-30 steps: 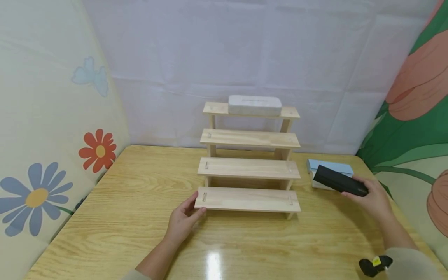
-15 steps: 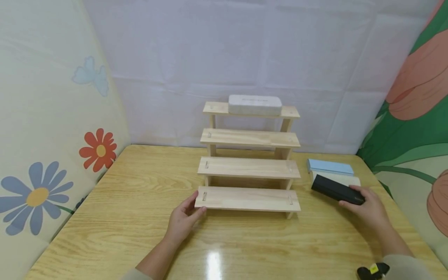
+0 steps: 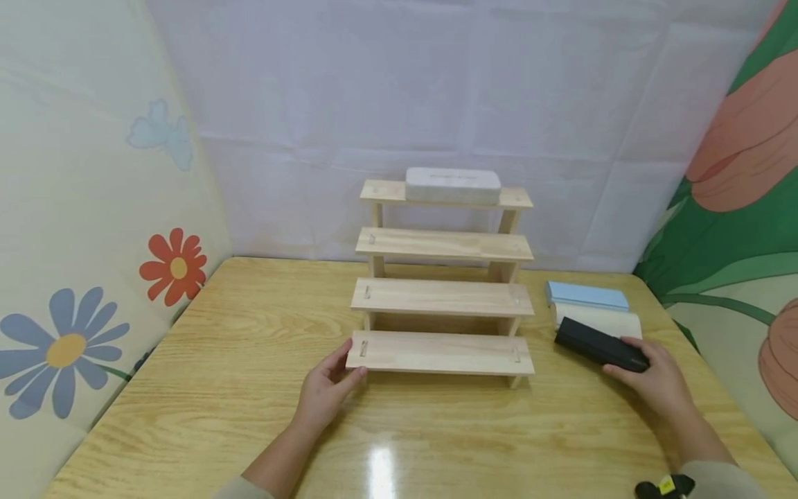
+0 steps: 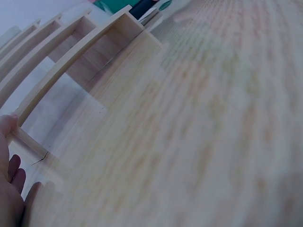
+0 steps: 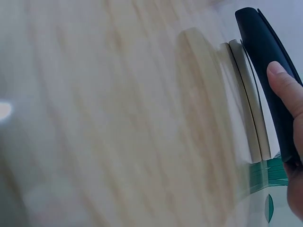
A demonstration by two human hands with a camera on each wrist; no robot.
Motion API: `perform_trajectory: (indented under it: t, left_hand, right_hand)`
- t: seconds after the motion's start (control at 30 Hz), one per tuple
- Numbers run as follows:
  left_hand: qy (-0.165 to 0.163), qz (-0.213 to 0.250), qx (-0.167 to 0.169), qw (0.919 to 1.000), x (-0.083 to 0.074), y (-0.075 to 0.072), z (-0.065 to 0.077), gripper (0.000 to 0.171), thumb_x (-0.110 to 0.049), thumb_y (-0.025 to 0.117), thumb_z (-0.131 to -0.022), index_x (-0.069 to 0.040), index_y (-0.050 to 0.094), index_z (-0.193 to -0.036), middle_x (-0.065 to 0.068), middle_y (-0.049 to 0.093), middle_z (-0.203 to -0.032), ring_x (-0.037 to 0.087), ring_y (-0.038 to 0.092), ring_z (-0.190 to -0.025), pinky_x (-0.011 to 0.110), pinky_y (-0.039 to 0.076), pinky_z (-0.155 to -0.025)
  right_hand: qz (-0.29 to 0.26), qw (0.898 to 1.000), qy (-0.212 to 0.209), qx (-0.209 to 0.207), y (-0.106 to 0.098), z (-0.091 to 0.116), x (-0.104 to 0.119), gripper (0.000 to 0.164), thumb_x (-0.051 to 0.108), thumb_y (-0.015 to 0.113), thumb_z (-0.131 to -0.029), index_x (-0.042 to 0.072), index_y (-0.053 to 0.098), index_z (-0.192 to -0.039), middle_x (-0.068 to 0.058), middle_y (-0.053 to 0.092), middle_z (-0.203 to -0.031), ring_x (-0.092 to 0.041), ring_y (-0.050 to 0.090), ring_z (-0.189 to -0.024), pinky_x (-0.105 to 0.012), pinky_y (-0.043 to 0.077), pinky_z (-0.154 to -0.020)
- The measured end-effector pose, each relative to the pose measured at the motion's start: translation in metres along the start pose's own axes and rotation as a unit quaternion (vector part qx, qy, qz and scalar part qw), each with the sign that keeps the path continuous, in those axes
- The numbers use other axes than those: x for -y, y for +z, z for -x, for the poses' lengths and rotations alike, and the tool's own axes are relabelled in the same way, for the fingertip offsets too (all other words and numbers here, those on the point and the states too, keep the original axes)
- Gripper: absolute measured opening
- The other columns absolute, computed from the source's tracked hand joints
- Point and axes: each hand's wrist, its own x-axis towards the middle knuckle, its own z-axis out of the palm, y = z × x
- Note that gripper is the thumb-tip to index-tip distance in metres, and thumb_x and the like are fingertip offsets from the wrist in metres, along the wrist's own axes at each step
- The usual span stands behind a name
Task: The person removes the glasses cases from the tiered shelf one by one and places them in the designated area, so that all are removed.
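A four-tier wooden step shelf [image 3: 442, 352] stands mid-table, with a white glasses case [image 3: 453, 186] on its top tier. At the left end of the lowest tier, my left hand [image 3: 324, 395] grips the board, thumb at the front corner. The left wrist view shows that thumb on the shelf's corner [image 4: 20, 116]. My right hand [image 3: 659, 378] holds a black glasses case [image 3: 598, 344] by its right end, over the front of a white case [image 3: 597, 317]. In the right wrist view the thumb [image 5: 284, 82] presses along the black case's side.
A light blue case [image 3: 588, 296] lies behind the white one, right of the shelf. White cloth [image 3: 399, 90] hangs behind the table [image 3: 262, 326], with flower-printed panels at both sides. A small black object with a yellow patch [image 3: 666, 486] sits by the right sleeve.
My right hand has drawn the black case toward the front edge, off the blue case, uncovering the white one behind it. The left hand stays on the shelf.
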Motion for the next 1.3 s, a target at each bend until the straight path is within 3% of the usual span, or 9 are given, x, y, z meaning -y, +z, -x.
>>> perform_trajectory:
  t: [0.47,1.3]
  left_hand:
    - [-0.007,-0.007,0.002,0.9999,0.0,0.0,0.0,0.061,-0.012,0.072,-0.089,0.0,0.046,-0.143,0.015,0.044,-0.15,0.031,0.046,-0.137,0.027,0.046,-0.105]
    - [-0.01,0.0,0.004,0.9999,0.004,-0.001,-0.002,0.063,-0.011,0.073,-0.088,0.001,0.045,-0.144,0.015,0.043,-0.151,0.029,0.044,-0.138,0.017,0.045,-0.102]
  right_hand:
    - [0.003,1.0,-0.02,-0.005,0.006,0.005,-0.002,0.077,0.039,0.08,-0.081,-0.006,0.048,-0.135,-0.039,0.041,-0.138,-0.058,0.037,-0.124,-0.07,0.032,-0.098]
    - [-0.006,1.0,0.003,0.024,0.013,0.005,-0.013,0.082,0.04,0.079,-0.081,-0.006,0.044,-0.138,-0.04,0.038,-0.139,-0.059,0.034,-0.126,-0.071,0.03,-0.101]
